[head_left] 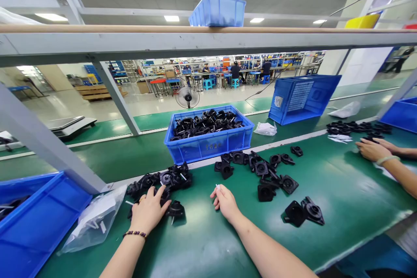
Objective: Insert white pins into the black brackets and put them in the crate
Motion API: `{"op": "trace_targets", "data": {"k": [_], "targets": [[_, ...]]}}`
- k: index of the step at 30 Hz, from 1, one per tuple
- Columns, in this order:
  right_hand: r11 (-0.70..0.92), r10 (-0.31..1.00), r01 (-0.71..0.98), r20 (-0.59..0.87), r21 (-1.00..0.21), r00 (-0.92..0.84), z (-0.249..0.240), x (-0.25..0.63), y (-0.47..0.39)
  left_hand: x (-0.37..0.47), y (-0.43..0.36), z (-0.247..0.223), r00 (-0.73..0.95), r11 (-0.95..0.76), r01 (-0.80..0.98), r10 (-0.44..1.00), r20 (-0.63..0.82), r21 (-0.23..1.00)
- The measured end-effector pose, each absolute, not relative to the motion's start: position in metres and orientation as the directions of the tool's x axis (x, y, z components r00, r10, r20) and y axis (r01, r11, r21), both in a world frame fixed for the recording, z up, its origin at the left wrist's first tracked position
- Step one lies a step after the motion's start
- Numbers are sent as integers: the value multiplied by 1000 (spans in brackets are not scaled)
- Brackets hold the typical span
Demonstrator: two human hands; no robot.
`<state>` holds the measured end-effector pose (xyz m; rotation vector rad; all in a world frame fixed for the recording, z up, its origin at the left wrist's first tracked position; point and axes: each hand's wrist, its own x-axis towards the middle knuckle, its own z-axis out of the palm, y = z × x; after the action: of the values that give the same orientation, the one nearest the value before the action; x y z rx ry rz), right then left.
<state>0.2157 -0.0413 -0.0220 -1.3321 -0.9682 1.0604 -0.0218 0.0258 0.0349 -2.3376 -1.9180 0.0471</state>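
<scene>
My left hand (148,208), wearing a beaded bracelet, rests with fingers apart on a pile of black plastic parts (176,177). Some of these have short white sticks poking out. One black part (176,210) lies beside the thumb; what is under the palm is hidden. Over the bare green table, my right hand (225,202) is closed in a pinch around a small white piece (218,187), of which only the end shows. Right of that hand lie several loose black square-flanged parts (261,168), with two more (296,213) nearer the front edge.
A blue crate (208,150) full of black parts stands behind the hands. At left are a plastic bag (96,217) with white pieces and another blue crate (39,234). A co-worker's hands (374,150) handle parts at right. A shelf beam (208,43) crosses above.
</scene>
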Motion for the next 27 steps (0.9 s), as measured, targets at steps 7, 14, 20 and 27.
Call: {"op": "trace_targets", "data": {"k": [7,14,20,27], "targets": [[-44,963,-23,-49,-999,266,-24,215,-40,-23,24,31,232,-217,966,968,93,-143],[-40,962,-17,-43,-999,271,-21,215,-41,-20,22,36,186,-181,980,981,50,-87],[-43,959,-15,-45,-999,279,-19,215,-44,-22,21,33,192,-187,980,978,77,-65],[-39,962,-32,-46,-999,268,-23,216,-46,-20,15,32,153,-150,988,985,74,-43]]}}
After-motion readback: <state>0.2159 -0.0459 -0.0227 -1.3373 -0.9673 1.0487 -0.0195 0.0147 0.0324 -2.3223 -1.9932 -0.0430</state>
